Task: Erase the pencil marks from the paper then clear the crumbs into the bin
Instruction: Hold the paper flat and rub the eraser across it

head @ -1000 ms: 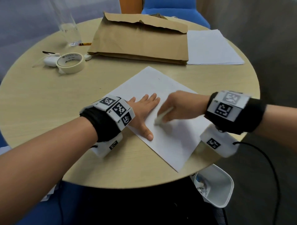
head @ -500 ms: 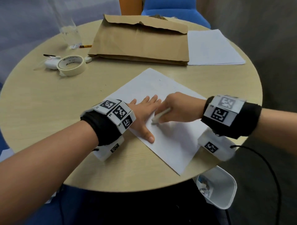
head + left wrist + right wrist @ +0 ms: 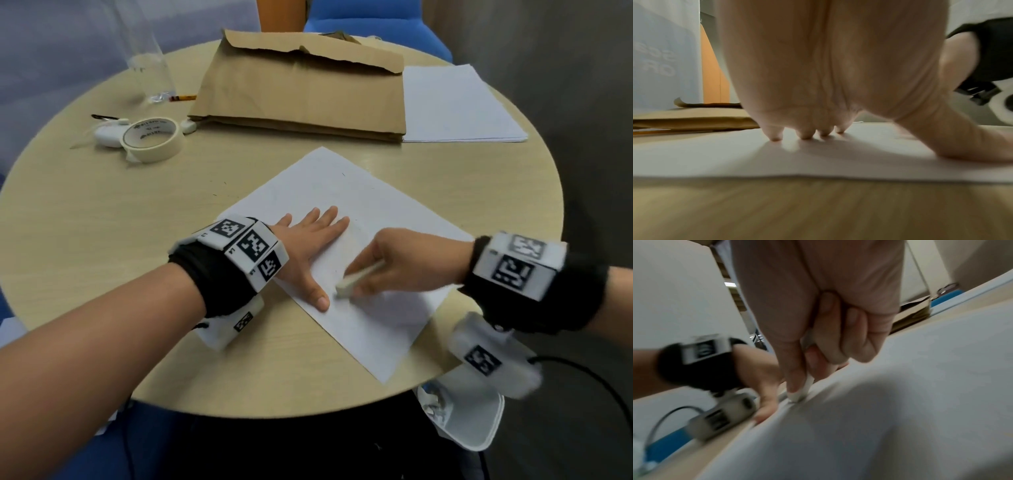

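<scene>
My left hand point(image 3: 308, 250) lies flat on the paper point(image 3: 370, 212), fingers straight and spread, pinning the sheet to the counter point(image 3: 102, 222); the left wrist view shows the fingertips point(image 3: 774, 134) and thumb pressed on the white surface. My right hand point(image 3: 404, 263) pinches the eraser point(image 3: 356, 279) between thumb and curled fingers, its lower end touching the paper just beside my left thumb, at about 3 o'clock from it. The right wrist view shows the eraser point(image 3: 805, 387) tip down on the sheet. The paper sits slantwise near the counter's 6 o'clock edge, one corner reaching the rim. The bin point(image 3: 479, 421) stands below the counter's edge at about 5 o'clock, with some scraps inside. At 12 o'clock lies a brown paper bag point(image 3: 301, 89), a stack of white sheets point(image 3: 455, 106) at 1 o'clock, and a tape roll point(image 3: 152, 138) at 10 o'clock. A few dark specks dot the paper; I cannot tell whether they are marks or crumbs.
</scene>
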The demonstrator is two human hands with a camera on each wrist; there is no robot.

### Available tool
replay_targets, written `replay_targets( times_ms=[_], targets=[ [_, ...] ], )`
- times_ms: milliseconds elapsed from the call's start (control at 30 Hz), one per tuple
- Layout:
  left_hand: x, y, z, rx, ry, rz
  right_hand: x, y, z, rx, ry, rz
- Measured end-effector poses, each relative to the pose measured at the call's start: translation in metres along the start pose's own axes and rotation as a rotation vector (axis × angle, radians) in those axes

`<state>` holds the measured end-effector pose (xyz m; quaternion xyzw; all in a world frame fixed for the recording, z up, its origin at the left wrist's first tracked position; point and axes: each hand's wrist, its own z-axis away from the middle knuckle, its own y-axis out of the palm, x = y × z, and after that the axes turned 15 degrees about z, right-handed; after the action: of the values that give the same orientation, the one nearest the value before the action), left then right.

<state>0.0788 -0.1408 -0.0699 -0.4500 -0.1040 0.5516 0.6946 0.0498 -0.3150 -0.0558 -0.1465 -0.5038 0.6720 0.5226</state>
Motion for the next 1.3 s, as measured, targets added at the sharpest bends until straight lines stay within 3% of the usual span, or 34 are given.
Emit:
replay_targets(
  times_ms=[100, 267, 333, 467, 533, 667, 733, 800, 867, 933, 1067, 1133, 1300],
  targets=[
    [0.000, 0.000, -0.001, 0.006, -0.004, -0.004, -0.001, -0.004, 0.002, 0.092, -0.014, -0.029],
    [0.001, 0.001, -0.001, 0.006, -0.006, 0.000, -0.014, -0.017, -0.022, -0.166, 0.237, -0.249],
    [0.000, 0.000, -0.001, 0.006, -0.009, -0.002, -0.012, -0.010, -0.016, -0.217, 0.220, -0.199],
    [0.000, 0.000, -0.001, 0.012, -0.013, -0.002, 0.002, 0.004, 0.009, 0.036, 0.050, -0.081],
    [0.001, 0.000, -0.002, 0.020, -0.011, -0.005, 0.001, -0.001, 0.007, 0.065, 0.068, -0.148],
    [0.001, 0.000, -0.001, 0.007, -0.002, -0.002, -0.011, -0.015, -0.017, -0.204, 0.264, -0.322],
    [0.000, 0.001, 0.000, -0.002, 0.000, -0.001, -0.010, -0.012, -0.017, -0.284, 0.291, -0.311],
    [0.000, 0.000, -0.001, -0.005, -0.005, -0.007, -0.006, -0.003, -0.007, -0.237, 0.236, -0.243],
    [0.000, 0.001, -0.001, -0.003, -0.009, -0.010, 0.001, 0.007, 0.004, -0.095, 0.160, -0.194],
    [0.000, 0.001, -0.002, 0.004, -0.008, -0.016, 0.000, 0.006, 0.008, -0.029, 0.155, -0.255],
    [0.001, 0.000, -0.001, 0.007, -0.004, -0.009, -0.013, -0.009, -0.008, -0.235, 0.334, -0.396],
    [0.000, 0.000, -0.001, 0.005, -0.007, -0.012, -0.015, -0.007, -0.011, -0.306, 0.351, -0.410],
    [0.000, 0.001, -0.001, 0.014, -0.007, -0.023, 0.000, 0.013, 0.007, -0.076, 0.205, -0.231]
  ],
)
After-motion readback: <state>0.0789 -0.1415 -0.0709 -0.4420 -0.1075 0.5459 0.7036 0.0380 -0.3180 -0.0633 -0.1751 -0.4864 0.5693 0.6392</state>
